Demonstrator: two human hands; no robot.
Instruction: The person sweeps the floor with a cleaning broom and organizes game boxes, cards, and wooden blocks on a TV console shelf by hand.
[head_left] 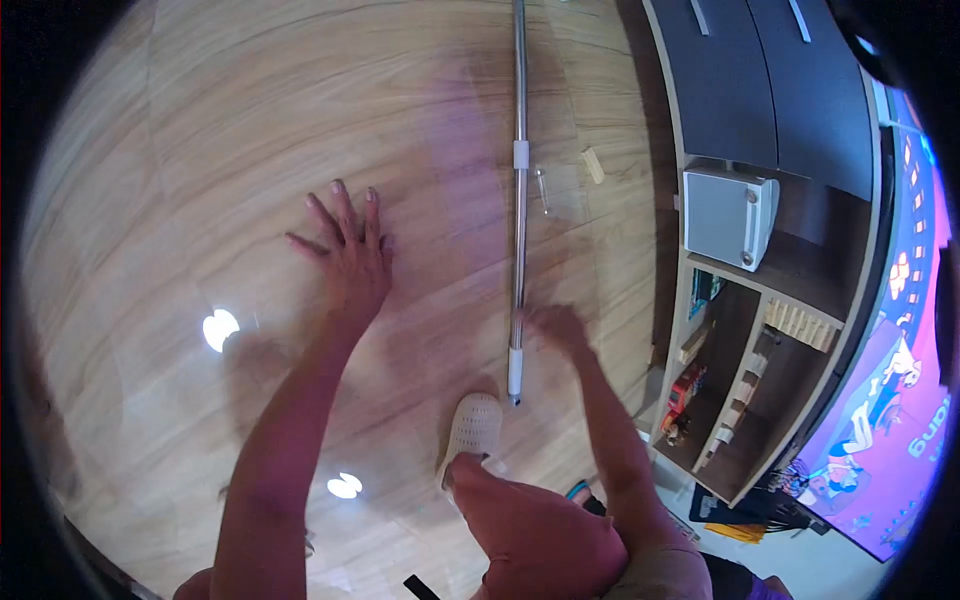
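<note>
My left hand (355, 265) lies palm down on the wood-patterned floor (250, 120), its fingers spread and nothing held. A long, thin metal pole (520, 230) with white collars lies lengthwise across the floor to the right of that hand. Its upper end runs out of view. At the pole's lower part is my right hand (558, 328), slightly blurred, with curled fingers closed at the shaft. A small, slim, shiny piece (542, 190) and a light wooden block (593, 165) lie to the right of the pole.
A cabinet (680, 130) with dark doors stands along the right. Its shelves hold a white box-like device (722, 218), a red toy (683, 390) and wooden blocks (800, 325). A lit screen (880, 430) is at far right. My foot wears a beige slipper (476, 422) below the pole.
</note>
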